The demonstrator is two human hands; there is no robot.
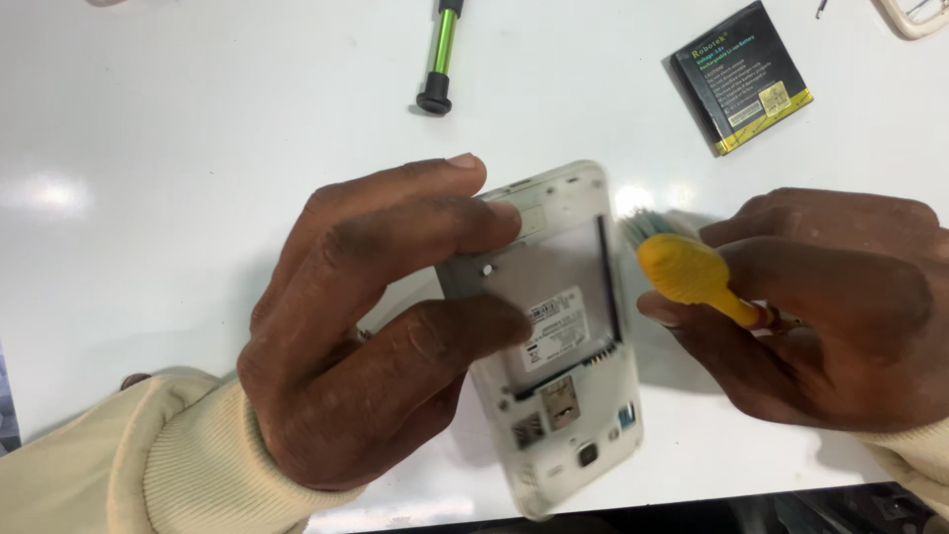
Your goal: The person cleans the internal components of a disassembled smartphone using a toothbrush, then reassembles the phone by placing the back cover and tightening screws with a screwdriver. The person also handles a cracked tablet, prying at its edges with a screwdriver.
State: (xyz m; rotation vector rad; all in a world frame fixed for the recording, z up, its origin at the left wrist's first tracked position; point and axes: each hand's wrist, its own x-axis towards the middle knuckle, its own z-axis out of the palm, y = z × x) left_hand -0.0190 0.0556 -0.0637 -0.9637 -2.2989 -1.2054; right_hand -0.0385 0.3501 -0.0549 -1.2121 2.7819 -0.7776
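My left hand grips a white phone with its back cover off, tilted above the white table. The empty battery bay, a sticker and card slots face up. My right hand holds a yellow-handled brush whose pale bristles rest by the phone's upper right edge. Cream sleeves cover both wrists.
A black and yellow phone battery lies at the back right. A green and black tool lies at the back centre. A beige object pokes in at the top right corner. The table's front edge runs just below the phone.
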